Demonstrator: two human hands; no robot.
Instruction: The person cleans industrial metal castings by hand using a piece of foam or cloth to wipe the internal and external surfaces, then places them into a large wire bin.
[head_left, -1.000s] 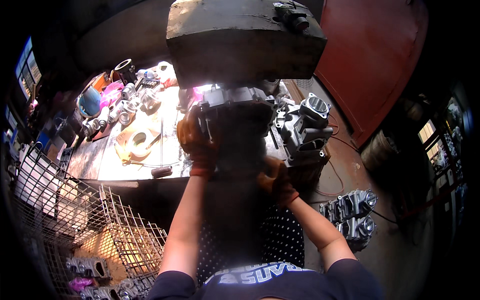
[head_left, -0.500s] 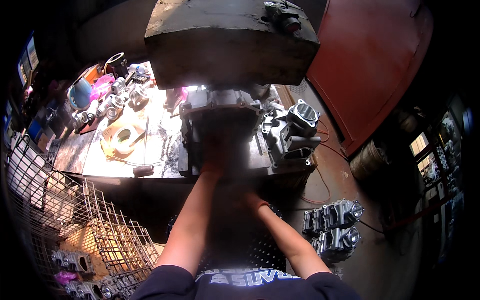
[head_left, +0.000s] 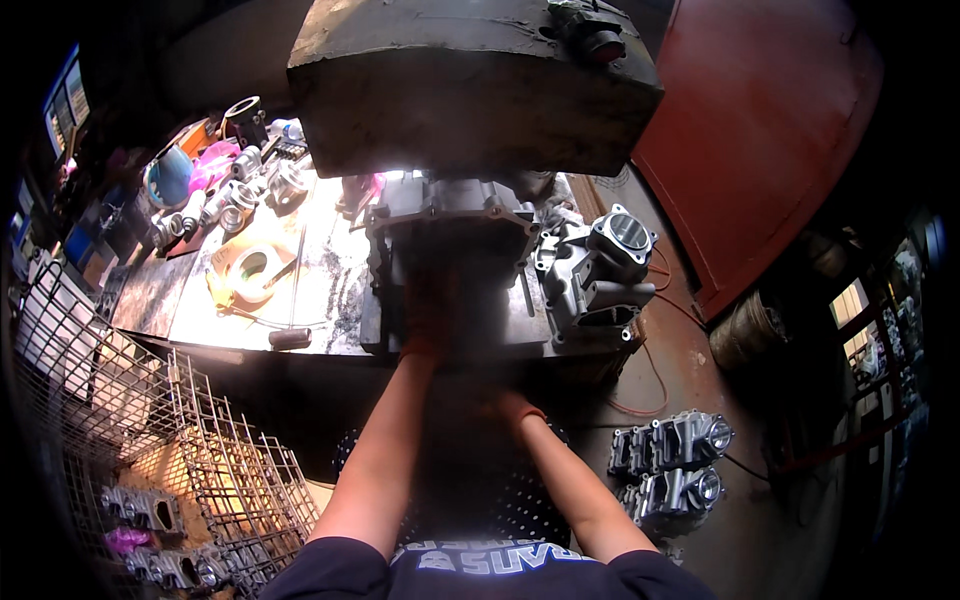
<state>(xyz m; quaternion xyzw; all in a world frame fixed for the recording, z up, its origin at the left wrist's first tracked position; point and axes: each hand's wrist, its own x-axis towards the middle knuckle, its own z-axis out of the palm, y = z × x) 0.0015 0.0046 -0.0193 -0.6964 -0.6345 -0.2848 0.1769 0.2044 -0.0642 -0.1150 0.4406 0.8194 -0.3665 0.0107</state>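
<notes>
A large cast-metal housing (head_left: pixel 455 200) stands on the workbench in front of me, with its hollow side in deep shadow. My left hand (head_left: pixel 428 325) reaches into that shadow at the housing's lower front. Darkness and blur hide its fingers. Lower and to the right, off the bench's front edge, my right hand (head_left: pixel 510 407) hangs in shadow with a reddish cuff at the wrist. Its fingers fade into the dark, and whether it holds anything does not show. A second silver casting (head_left: pixel 595 275) with a round bore sits just right of the housing.
Overhead juts a dark box-shaped hood (head_left: pixel 470 115). On the bench's left lie a tape roll (head_left: pixel 252 273), a dark-handled tool (head_left: pixel 290 338) and several metal parts. A wire basket (head_left: pixel 200 430) stands lower left. More castings (head_left: pixel 668 470) sit lower right, near a red panel (head_left: pixel 760 150).
The whole view has shifted slightly, so bench and castings appear a little farther right. Both hands stay in nearly the same places.
</notes>
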